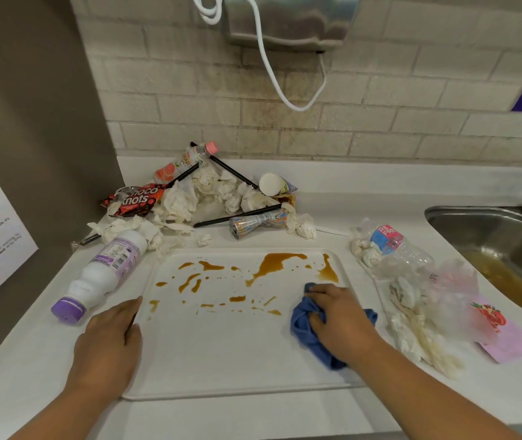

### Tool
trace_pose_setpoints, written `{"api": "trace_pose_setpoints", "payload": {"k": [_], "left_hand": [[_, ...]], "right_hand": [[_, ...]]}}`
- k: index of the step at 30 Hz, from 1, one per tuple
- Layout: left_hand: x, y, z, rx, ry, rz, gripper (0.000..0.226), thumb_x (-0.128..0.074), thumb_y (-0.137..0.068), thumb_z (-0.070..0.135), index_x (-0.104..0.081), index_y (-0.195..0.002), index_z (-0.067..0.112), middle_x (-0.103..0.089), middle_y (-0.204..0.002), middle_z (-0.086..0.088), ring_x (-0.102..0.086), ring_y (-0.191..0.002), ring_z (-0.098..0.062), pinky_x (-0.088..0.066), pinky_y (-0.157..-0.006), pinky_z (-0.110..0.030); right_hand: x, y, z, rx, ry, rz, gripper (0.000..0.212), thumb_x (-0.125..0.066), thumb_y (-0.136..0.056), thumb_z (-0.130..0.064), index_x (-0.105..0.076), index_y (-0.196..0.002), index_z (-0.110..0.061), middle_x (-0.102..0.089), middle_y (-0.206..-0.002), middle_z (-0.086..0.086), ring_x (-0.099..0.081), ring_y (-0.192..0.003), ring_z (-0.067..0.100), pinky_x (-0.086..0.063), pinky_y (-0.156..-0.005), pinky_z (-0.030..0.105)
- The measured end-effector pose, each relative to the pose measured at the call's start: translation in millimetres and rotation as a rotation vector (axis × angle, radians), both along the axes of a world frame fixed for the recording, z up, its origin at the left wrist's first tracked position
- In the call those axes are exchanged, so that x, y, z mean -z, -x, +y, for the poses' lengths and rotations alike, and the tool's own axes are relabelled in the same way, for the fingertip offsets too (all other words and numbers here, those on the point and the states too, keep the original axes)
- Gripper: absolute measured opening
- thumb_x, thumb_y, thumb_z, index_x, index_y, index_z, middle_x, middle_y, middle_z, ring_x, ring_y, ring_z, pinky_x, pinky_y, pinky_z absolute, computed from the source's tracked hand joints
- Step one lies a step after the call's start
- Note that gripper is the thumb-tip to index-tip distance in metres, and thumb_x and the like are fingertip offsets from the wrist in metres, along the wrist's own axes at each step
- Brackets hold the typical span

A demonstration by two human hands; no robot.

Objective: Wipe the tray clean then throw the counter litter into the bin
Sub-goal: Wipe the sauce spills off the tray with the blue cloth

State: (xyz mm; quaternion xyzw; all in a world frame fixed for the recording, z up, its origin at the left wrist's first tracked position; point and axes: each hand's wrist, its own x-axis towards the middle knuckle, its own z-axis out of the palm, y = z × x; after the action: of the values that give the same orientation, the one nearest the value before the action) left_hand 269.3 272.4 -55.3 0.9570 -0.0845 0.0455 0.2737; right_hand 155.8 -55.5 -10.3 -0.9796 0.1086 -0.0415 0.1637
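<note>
Pale brick wall, steel sink

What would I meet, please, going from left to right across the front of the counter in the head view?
The white bottle with a purple cap → tray with brown spills → blue cloth under the right hand → crumpled tissues → pink card.

- There is 1 view, from a camera worn on the person's head.
- It looks forward and down at the white counter from close by.
- The tray sits low in the middle.
- The left hand and right hand reach in from the bottom edge.
- The tiled wall fills the top, and the sink shows at the right edge.
</note>
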Motion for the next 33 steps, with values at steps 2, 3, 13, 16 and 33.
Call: {"api": "trace_pose_setpoints", "payload": {"k": [2,3,13,16,33], "left_hand": [[1,0,-1,-0.015,-0.006,0.007,0.045,-0.049,-0.091,0.011,-0.052,-0.134,0.024,-0.053,-0.137,0.003,-0.046,-0.124,-0.025,-0.042,-0.099,-0.042],[2,0,-1,-0.018,-0.013,0.010,0.045,-0.049,-0.091,0.013,-0.051,-0.135,0.025,-0.052,-0.137,0.003,-0.046,-0.124,-0.025,-0.042,-0.099,-0.042],[3,-1,-1,-0.015,-0.017,0.014,0.045,-0.048,-0.092,0.013,-0.051,-0.135,0.024,-0.052,-0.137,0.002,-0.046,-0.124,-0.025,-0.042,-0.100,-0.044],[2,-1,-2,-0.023,-0.013,0.022,0.045,-0.047,-0.092,0.013,-0.051,-0.135,0.025,-0.051,-0.138,0.003,-0.045,-0.125,-0.024,-0.041,-0.102,-0.044],[5,-4,1,0.002,-0.033,0.027,0.046,-0.046,-0.092,0.014,-0.049,-0.137,0.024,-0.051,-0.139,0.002,-0.045,-0.126,-0.024,-0.041,-0.103,-0.044]], "right_hand": [[2,-2,-1,0.092,-0.024,-0.064,0.035,-0.047,-0.093,-0.017,-0.055,-0.127,-0.016,-0.044,-0.139,0.001,-0.037,-0.127,0.016,-0.026,-0.107,0.023],[4,1,5,0.083,-0.046,-0.082,0.034,-0.050,-0.091,-0.016,-0.056,-0.124,-0.016,-0.048,-0.134,0.002,-0.040,-0.124,0.017,-0.030,-0.105,0.026],[5,8,-6,0.075,-0.099,-0.052,0.035,-0.053,-0.087,-0.016,-0.061,-0.121,-0.019,-0.055,-0.126,0.001,-0.047,-0.118,0.016,-0.038,-0.101,0.030],[9,20,20,-0.147,-0.124,-0.020,0.035,-0.052,-0.087,-0.015,-0.061,-0.120,-0.021,-0.054,-0.122,-0.002,-0.046,-0.115,0.012,-0.037,-0.098,0.023],[0,29,1,0.083,0.198,0.109,0.053,-0.035,-0.094,-0.054,-0.039,-0.141,-0.028,-0.031,-0.149,-0.012,-0.030,-0.130,0.018,-0.026,-0.110,0.026]]}}
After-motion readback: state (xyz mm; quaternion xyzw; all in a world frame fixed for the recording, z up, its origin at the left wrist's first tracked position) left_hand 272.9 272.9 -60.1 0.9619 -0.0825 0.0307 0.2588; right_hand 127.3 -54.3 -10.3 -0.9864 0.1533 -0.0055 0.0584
